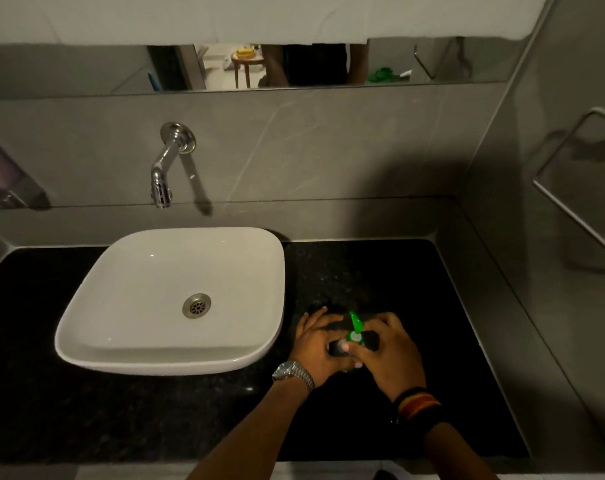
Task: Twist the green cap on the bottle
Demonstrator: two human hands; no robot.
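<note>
A dark bottle with a green pump top (355,329) stands on the black stone counter (121,410), just right of the white basin (176,299). My left hand (320,344), with a metal watch on its wrist, grips the bottle from the left. My right hand (386,355), with striped bands at the wrist, wraps round it from the right, its thumb by the pump's base. The bottle's body is mostly hidden by my fingers.
A chrome tap (162,174) juts from the grey tiled wall above the basin, which has a round metal drain (196,305). A metal towel rail (578,188) hangs on the right wall. A mirror strip (294,65) runs above, and a wall soap dispenser (3,174) sits far left.
</note>
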